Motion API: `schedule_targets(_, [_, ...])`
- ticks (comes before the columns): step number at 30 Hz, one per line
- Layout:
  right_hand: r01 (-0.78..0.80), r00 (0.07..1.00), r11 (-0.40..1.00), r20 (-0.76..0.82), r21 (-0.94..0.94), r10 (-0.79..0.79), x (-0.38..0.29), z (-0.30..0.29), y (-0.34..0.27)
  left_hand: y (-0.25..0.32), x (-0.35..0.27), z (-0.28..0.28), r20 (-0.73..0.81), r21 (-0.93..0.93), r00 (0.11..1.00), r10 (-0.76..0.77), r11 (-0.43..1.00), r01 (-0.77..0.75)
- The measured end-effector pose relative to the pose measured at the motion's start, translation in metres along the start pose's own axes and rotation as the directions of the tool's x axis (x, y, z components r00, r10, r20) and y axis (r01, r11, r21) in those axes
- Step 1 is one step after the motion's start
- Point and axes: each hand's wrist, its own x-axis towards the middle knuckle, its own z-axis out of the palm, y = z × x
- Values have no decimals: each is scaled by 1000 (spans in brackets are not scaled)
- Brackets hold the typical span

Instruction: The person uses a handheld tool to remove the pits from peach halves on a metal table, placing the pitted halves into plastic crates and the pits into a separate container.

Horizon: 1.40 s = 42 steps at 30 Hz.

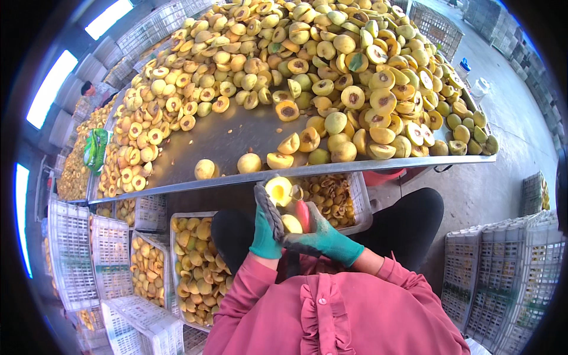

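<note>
Both my hands wear green gloves with dark palms and meet above my lap, just in front of the metal table edge. My left hand (267, 228) holds a yellow peach half (278, 191), cut face up, with a smooth pale hollow at its centre. A second peach piece (291, 224) sits lower down, between the two hands; which hand bears it I cannot tell. My right hand (328, 237) grips a pitting tool (302, 215) by its red handle. The tool's metal loop is beside the peach half's right edge.
A large heap of halved peaches (266, 66) covers much of the metal table (213, 137). Beneath its edge, a white crate (364, 208) holds brown-yellow scraps. Another crate (175, 284) of peach halves stands left of my leg. Stacked crates (492, 270) stand right. A person (95, 94) sits far left.
</note>
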Motion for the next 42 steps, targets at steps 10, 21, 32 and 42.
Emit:
schedule_targets(10, [353, 906, 878, -117, -323, -407, 81, -42, -68, 102, 51, 16, -40, 654, 878, 477, 677, -337])
schedule_targets(21, [-84, 996, 988, 25, -129, 88, 156, 6, -88, 118, 55, -8, -144, 287, 977, 156, 952, -110])
schedule_targets(32, [7, 995, 998, -96, -60, -13, 105, 17, -86, 103, -19, -4, -160, -141, 971, 175, 970, -198])
schedule_targets(42, [-214, 969, 943, -178, -254, 172, 13, -33, -7, 114, -208, -137, -558, 582, 539, 631, 761, -288])
